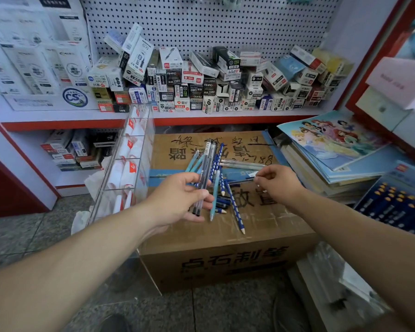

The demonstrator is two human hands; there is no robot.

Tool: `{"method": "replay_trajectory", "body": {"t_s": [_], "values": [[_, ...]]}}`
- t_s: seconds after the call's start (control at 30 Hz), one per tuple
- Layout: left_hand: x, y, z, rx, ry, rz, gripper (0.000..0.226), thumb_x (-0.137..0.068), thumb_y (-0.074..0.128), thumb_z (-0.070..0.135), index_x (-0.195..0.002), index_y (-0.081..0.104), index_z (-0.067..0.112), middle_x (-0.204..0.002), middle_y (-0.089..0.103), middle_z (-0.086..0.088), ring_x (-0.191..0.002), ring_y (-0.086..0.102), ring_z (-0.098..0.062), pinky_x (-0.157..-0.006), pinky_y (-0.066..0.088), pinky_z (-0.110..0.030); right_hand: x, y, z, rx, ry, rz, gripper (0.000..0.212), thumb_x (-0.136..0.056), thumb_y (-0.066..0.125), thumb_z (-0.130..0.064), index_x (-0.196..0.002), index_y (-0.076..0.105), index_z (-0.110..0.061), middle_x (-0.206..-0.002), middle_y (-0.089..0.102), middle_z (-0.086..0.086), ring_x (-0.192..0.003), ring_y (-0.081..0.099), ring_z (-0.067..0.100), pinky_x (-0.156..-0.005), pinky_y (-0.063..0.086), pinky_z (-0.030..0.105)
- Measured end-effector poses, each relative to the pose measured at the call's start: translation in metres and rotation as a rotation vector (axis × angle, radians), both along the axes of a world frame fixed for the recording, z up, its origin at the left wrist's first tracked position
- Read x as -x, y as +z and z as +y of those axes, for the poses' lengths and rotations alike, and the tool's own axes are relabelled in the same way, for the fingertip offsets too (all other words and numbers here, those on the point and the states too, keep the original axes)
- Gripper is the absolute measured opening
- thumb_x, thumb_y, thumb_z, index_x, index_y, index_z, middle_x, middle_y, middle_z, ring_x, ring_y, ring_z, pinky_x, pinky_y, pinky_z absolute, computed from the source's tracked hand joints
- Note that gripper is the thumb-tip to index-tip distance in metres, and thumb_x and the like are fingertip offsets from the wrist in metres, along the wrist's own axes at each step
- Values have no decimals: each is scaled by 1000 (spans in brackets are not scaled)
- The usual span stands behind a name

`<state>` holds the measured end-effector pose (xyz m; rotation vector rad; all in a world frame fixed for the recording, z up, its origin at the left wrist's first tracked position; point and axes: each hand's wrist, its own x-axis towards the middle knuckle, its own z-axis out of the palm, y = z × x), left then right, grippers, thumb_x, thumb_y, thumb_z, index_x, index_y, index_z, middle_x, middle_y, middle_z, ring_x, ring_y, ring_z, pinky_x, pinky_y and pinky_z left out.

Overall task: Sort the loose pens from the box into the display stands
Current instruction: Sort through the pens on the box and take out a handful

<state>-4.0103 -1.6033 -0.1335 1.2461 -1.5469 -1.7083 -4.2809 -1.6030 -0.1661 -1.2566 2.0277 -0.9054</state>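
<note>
Barely begun, I judge: my left hand (177, 200) grips several pens (205, 164), my right hand (279, 184) pinches another pen (241, 180); others litter the box (261, 224).

blue and clear pens (214, 167) fan out over the closed cardboard box (261, 224).

- Left forearm (82, 248): bare, extends from the lower left edge up and rightward.
- Left hand (180, 197): fingers curled under a bundle of pens (205, 168), thumb laid across its front.
- Right forearm (357, 231): bare, enters from the right edge, angled up and leftward.
- Right hand (277, 183): back facing up, fingers bent, fingertips pinching the end of a dark pen (240, 181).
- Hands: near each other, not touching.
</note>
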Motion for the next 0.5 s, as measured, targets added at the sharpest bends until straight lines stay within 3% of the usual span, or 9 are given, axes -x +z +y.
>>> {"method": "replay_trajectory", "body": {"t_s": [0.17,0.3,0.43,0.5], "values": [[3,-1,0,-8,1,-5,29,-101,58,4,-129,59,12,-102,77,-13,-95,76,-21,-71,64,-43,3,18,6,89,-167,-217,3,-97,67,-13,-96,69,-13,-94,70,10,-79,66,19,-64,57,29],[4,-5,-2,-12,15,-24,50,-100,61,5,-148,45,8,-106,77,-10,-96,76,-19,-68,63,-38,0,36,11,181,-224,-302,8,-97,66,-18,-92,71,-14,-88,67,8,-79,63,15,-62,54,26],[6,-4,-1,40,13,-76,29,-99,62,7,-128,63,7,-99,79,-3,-91,76,-11,-68,59,-27,-14,64,18,328,-89,-148,12,-98,65,-27,-93,72,-19,-84,69,3,-70,61,9,-58,51,20],[7,-4,-1,75,24,-58,23,-98,63,5,-120,67,4,-98,79,-6,-91,77,-14,-78,60,-26,-29,75,22,375,21,-70,10,-98,66,-25,-93,71,-18,-79,70,0,-62,60,4,-56,50,17]]}}
